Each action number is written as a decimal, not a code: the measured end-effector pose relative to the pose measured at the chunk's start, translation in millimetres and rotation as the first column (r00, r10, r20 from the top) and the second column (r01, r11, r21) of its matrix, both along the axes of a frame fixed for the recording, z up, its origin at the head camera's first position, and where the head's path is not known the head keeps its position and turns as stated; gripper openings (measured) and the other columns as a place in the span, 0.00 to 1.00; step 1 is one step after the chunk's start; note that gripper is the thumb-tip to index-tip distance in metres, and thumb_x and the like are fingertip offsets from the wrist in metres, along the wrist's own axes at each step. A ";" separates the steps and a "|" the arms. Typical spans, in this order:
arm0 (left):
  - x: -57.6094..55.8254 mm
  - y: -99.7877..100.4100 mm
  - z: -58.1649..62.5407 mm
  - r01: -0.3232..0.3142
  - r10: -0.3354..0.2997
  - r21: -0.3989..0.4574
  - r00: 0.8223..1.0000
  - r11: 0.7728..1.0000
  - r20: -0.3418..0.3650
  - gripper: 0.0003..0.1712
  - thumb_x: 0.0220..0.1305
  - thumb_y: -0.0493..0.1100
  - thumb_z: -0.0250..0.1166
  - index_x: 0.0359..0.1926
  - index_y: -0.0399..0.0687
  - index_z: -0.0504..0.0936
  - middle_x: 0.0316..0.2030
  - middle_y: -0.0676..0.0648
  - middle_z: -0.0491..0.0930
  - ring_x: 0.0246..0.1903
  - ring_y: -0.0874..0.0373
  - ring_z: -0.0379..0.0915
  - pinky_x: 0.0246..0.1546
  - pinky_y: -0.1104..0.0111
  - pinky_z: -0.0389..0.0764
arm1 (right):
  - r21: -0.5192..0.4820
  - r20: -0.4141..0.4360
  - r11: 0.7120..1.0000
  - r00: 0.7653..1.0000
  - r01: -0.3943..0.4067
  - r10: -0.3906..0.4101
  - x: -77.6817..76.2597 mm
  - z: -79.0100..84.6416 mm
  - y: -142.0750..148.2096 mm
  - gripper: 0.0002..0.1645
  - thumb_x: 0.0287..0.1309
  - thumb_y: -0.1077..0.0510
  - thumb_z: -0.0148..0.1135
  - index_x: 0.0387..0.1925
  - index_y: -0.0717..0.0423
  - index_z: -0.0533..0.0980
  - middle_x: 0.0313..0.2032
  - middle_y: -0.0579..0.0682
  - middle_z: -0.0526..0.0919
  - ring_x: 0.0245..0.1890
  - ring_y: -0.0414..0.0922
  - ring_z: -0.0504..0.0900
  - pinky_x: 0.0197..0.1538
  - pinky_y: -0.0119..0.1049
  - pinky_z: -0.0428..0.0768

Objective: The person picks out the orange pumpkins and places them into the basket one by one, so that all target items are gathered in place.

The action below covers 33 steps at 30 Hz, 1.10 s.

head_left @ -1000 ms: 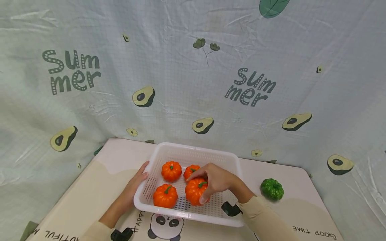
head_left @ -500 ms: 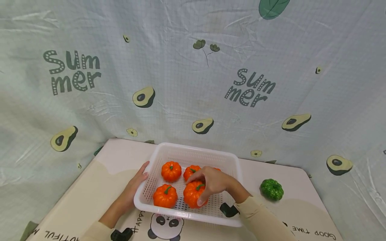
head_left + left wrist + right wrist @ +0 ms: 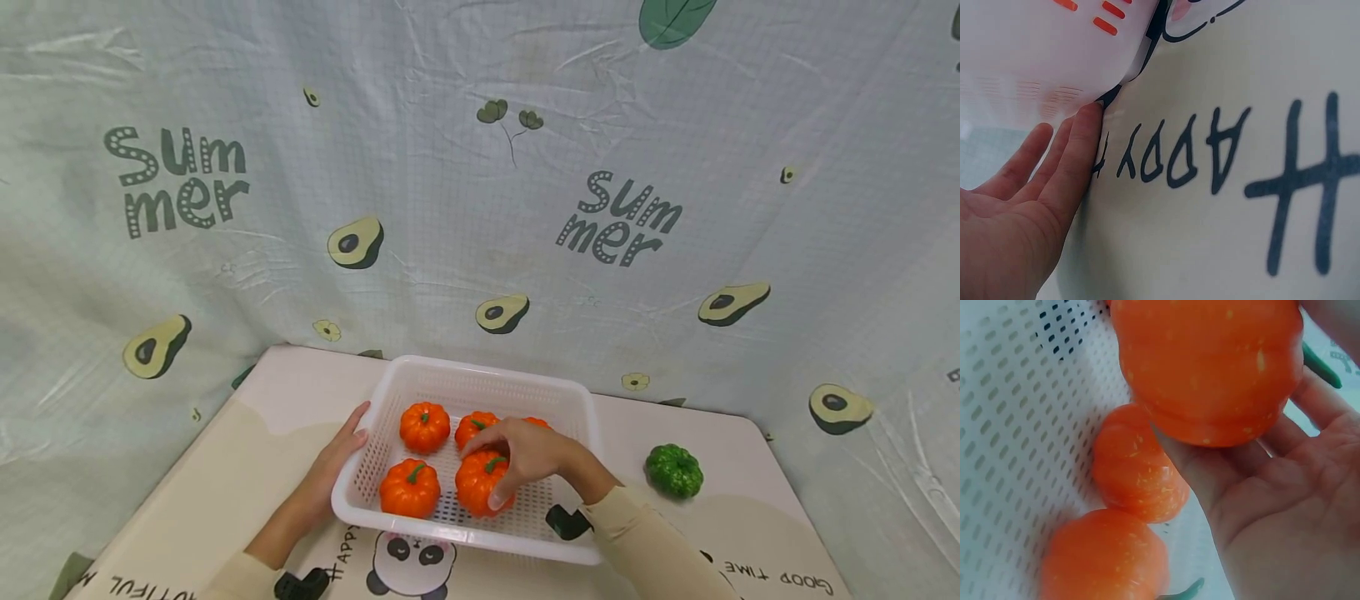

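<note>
My right hand [image 3: 528,450] grips an orange toy pumpkin [image 3: 477,485] with a green stem, at the front middle of a white perforated basket [image 3: 480,540]. In the right wrist view, thumb and fingers curl round this pumpkin [image 3: 1210,369]. Two more orange pumpkins stand to its left, one at the back [image 3: 424,427] and one at the front [image 3: 409,490]. Another pumpkin [image 3: 474,425] sits just behind, and one more [image 3: 536,422] is mostly hidden by my right hand. My left hand [image 3: 330,468] rests against the basket's left side; the left wrist view shows its fingers [image 3: 1072,150] straight along the outer wall.
A green pumpkin-shaped piece [image 3: 675,472] lies on the table to the right of the basket. Behind the table hangs a printed cloth [image 3: 420,167]. The tabletop [image 3: 247,467] carries printed lettering and a panda [image 3: 411,562].
My right hand has shifted slightly left and toward me with the pumpkin. The pumpkin behind that hand has come partly into sight. My left hand and the basket stay in place.
</note>
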<state>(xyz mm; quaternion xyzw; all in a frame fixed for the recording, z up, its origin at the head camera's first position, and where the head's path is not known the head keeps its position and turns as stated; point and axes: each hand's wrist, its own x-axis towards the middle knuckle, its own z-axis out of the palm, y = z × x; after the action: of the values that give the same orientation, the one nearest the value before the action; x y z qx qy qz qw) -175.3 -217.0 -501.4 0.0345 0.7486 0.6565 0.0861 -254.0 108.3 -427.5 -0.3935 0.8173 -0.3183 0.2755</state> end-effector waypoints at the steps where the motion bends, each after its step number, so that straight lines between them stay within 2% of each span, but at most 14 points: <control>1: -0.1 0.0 -0.1 -0.001 0.001 -0.003 1.000 1.000 0.001 0.37 0.82 0.58 0.39 0.85 0.66 0.41 0.85 0.42 0.39 0.79 0.32 0.49 0.72 0.36 0.64 | 0.012 -0.004 1.000 1.000 0.008 -0.008 0.0 -1.1 0.0 0.37 0.41 0.54 0.85 0.58 0.47 0.84 0.54 0.39 0.85 0.52 0.35 0.78 0.61 0.32 0.77; 6: -0.9 0.3 -1.8 -0.001 0.001 -0.005 1.000 1.000 0.006 0.37 0.82 0.58 0.39 0.85 0.66 0.41 0.85 0.43 0.39 0.79 0.33 0.48 0.73 0.36 0.61 | 0.058 -0.026 0.998 0.999 0.029 -0.028 0.4 -4.1 -0.7 0.40 0.41 0.54 0.86 0.61 0.47 0.82 0.57 0.41 0.83 0.56 0.40 0.76 0.64 0.38 0.76; 11: -1.6 0.1 -2.0 0.000 0.000 -0.007 1.000 1.000 0.012 0.37 0.82 0.59 0.39 0.85 0.66 0.40 0.85 0.43 0.39 0.79 0.33 0.48 0.73 0.36 0.61 | 0.071 0.004 0.997 0.999 0.042 -0.042 1.1 -4.7 -1.8 0.42 0.42 0.55 0.85 0.63 0.46 0.81 0.60 0.42 0.81 0.58 0.42 0.75 0.66 0.42 0.75; 17: -1.5 0.2 -1.1 -0.010 0.011 -0.010 1.000 1.000 0.025 0.37 0.82 0.58 0.38 0.85 0.66 0.40 0.85 0.42 0.39 0.79 0.34 0.49 0.74 0.36 0.61 | 0.061 -0.007 0.998 1.000 0.013 -0.013 1.9 -3.9 -3.4 0.42 0.41 0.58 0.84 0.63 0.46 0.81 0.64 0.43 0.81 0.63 0.44 0.74 0.68 0.45 0.75; 21: -1.6 1.9 -0.4 -0.005 0.005 -0.018 1.000 1.000 0.015 0.37 0.82 0.58 0.39 0.85 0.66 0.40 0.85 0.43 0.38 0.80 0.33 0.48 0.73 0.36 0.62 | 0.076 -0.011 0.997 1.000 0.007 -0.007 2.9 -3.7 -2.7 0.42 0.41 0.59 0.84 0.63 0.42 0.81 0.67 0.42 0.79 0.68 0.45 0.72 0.71 0.48 0.73; 28: -2.2 3.8 -0.2 0.006 -0.006 -0.012 1.000 1.000 0.001 0.38 0.82 0.58 0.40 0.85 0.66 0.40 0.85 0.42 0.38 0.80 0.31 0.48 0.72 0.35 0.63 | 0.094 0.008 0.995 1.000 -0.025 0.025 4.9 -4.2 -2.1 0.41 0.42 0.66 0.79 0.60 0.38 0.82 0.65 0.37 0.80 0.66 0.42 0.72 0.71 0.49 0.74; 33: -2.0 2.2 -0.1 -0.012 0.013 -0.020 1.000 1.000 0.025 0.37 0.82 0.59 0.39 0.85 0.67 0.40 0.85 0.43 0.39 0.79 0.33 0.50 0.72 0.36 0.65 | 0.141 -0.007 0.990 1.000 -0.028 0.029 6.4 -4.5 -5.6 0.43 0.42 0.66 0.81 0.62 0.39 0.82 0.64 0.35 0.81 0.66 0.41 0.72 0.72 0.54 0.73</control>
<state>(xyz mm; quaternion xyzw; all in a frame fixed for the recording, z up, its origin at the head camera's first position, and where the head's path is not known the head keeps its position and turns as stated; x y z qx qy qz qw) -177.4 -214.8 -501.5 0.0208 0.7543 0.6498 0.0916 -247.6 102.7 -432.0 -0.3862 0.8332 -0.2542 0.3033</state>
